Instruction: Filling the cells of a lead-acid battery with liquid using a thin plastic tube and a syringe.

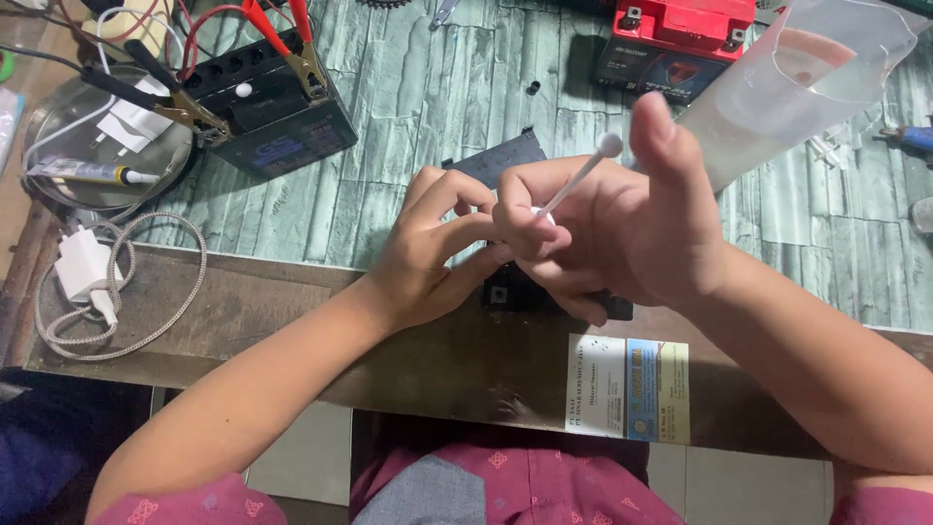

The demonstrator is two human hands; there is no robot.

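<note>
My left hand [428, 248] rests on the small black battery [505, 165] right under both hands at the near edge of the desk [418, 107], its fingers curled and pressing down on the top to steady it. My right hand [622, 228] is closed in a pinch around a thin white stick with a rounded tip [583, 173], whose lower end meets a small white spot on the battery top, just beside my left fingertips. Most of the battery is hidden by my hands, so I cannot tell how many of its openings are dealt with. I judge the work on it to be midway: the stick is in place, and nothing looks closed up yet. Beyond my right hand a clear plastic jug [807, 78] stands tilted in view, and a red-topped battery [680, 39] sits beyond it. Well off beyond my left hand, another black battery [282, 107] carries red and black clamps [292, 44], so that one appears to be connected. A white charger with its cable [83, 272] lies far to the left of my left hand.
</note>
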